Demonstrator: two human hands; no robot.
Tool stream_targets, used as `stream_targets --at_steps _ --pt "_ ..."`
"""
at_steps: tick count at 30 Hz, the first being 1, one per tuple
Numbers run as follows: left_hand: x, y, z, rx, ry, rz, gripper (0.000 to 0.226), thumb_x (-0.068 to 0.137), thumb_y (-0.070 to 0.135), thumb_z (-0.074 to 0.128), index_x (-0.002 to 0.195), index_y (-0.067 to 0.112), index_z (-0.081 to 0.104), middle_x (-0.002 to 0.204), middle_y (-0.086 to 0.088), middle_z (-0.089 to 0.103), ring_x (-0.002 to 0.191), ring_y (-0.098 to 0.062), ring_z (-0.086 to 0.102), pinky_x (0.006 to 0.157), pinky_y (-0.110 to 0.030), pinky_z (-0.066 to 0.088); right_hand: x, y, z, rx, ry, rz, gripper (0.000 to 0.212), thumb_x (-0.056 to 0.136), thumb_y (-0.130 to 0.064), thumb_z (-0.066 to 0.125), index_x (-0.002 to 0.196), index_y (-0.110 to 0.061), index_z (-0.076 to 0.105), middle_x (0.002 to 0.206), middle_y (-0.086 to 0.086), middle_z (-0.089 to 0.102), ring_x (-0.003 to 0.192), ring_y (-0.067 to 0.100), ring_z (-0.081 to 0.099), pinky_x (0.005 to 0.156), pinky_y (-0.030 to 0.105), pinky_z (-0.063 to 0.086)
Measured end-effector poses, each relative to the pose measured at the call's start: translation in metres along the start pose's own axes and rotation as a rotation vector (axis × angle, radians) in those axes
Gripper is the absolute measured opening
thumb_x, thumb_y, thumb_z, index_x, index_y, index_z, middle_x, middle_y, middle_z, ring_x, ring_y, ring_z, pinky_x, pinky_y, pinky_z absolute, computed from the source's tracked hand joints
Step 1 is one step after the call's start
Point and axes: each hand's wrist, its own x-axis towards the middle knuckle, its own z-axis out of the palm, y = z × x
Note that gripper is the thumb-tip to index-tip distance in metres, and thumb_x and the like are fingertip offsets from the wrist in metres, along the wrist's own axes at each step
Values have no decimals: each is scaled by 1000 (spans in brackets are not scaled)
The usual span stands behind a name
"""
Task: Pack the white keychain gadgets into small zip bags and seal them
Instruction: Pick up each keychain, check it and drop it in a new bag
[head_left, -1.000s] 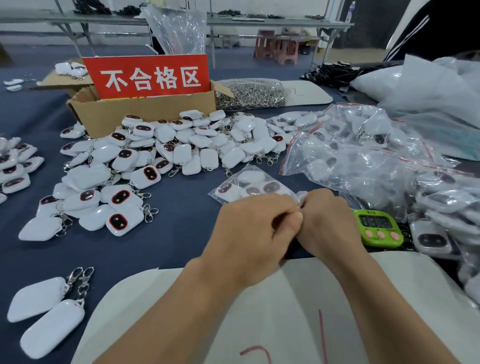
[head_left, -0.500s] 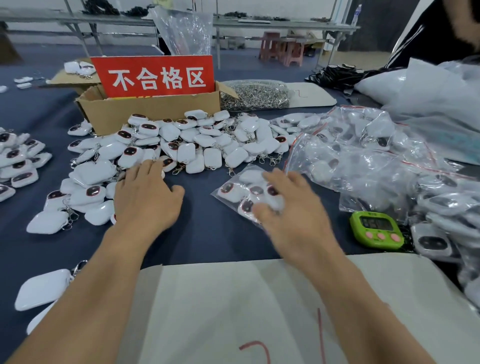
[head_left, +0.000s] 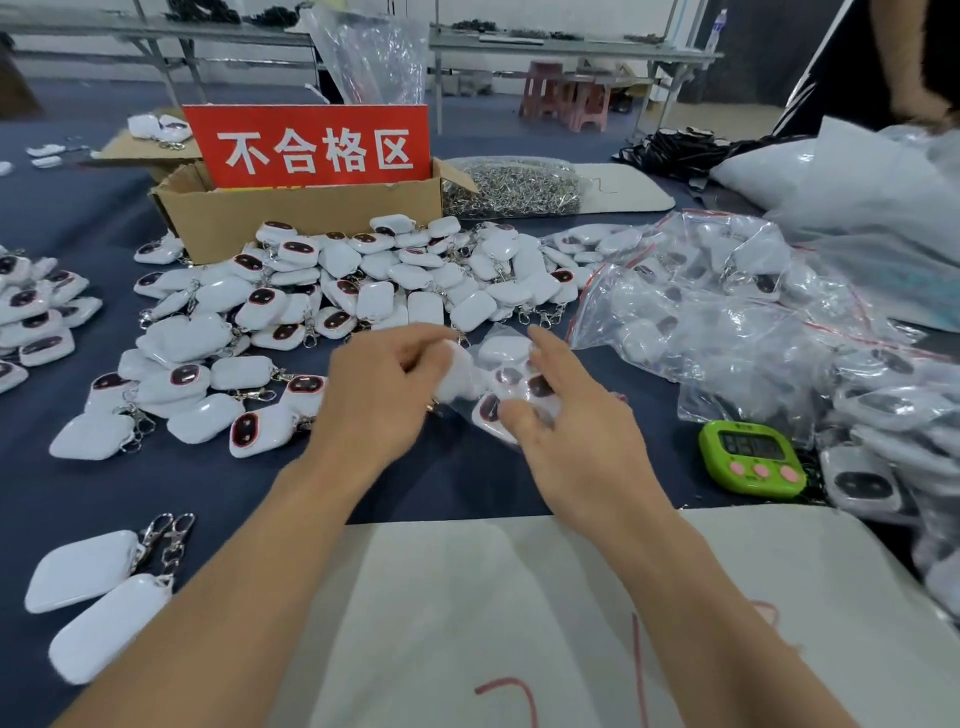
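Observation:
A small clear zip bag (head_left: 511, 382) holding several white keychain gadgets lies on the blue cloth in the middle. My right hand (head_left: 566, 431) rests on the bag with its fingers spread over it. My left hand (head_left: 379, 389) is curled around a white gadget (head_left: 457, 374) at the bag's left edge. A big pile of loose white gadgets (head_left: 363, 280) with metal clasps spreads behind and to the left of my hands.
A cardboard box (head_left: 311, 213) with a red sign stands behind the pile. Filled zip bags (head_left: 727, 312) heap up on the right, with a green timer (head_left: 750, 457) in front. A white sheet (head_left: 519, 613) covers the near edge. Two gadgets (head_left: 88, 597) lie near left.
My left hand left the loose pile at the left and came to the bag with a gadget. My right hand stayed on the bag, which had earlier lain free beyond my joined hands.

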Motion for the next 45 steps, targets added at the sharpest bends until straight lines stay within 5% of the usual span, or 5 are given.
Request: stream_targets --at_steps 7,14,19,23,45 --pt "-20 28 28 -396 -14 29 21 88 29 74 85 50 76 80 20 77 74 3 72 65 -9 50 -10 -19 2 97 211 -30 10 77 -38 69 86 -36 67 75 -28 70 84 -1 67 98 53 50" --pt "-18 28 26 -580 -105 -38 18 85 28 71 98 30 83 95 2 80 96 -24 76 93 -50 59 -11 -19 6 288 247 77 19 87 -35 74 90 -31 56 76 -34 70 66 -1 67 78 34 53" --pt "-13 19 21 -624 -73 -103 27 80 2 81 89 27 83 90 2 80 83 -12 76 73 -21 57 -3 -16 4 487 106 104 24 95 -4 53 97 -26 64 76 3 77 74 26 76 87 49 60" --pt "-12 21 22 -670 -149 -135 28 81 -3 78 88 24 84 85 -5 80 71 -8 71 64 -15 52 5 -14 -3 723 22 184 29 94 6 49 97 -13 72 85 20 76 75 37 77 71 39 66" --pt "-10 19 15 -694 -202 -165 19 71 6 83 88 13 81 78 -13 78 66 -13 71 62 -19 53 5 -12 -7 832 -90 200 21 102 0 53 90 -9 68 82 23 76 68 33 72 60 32 60"
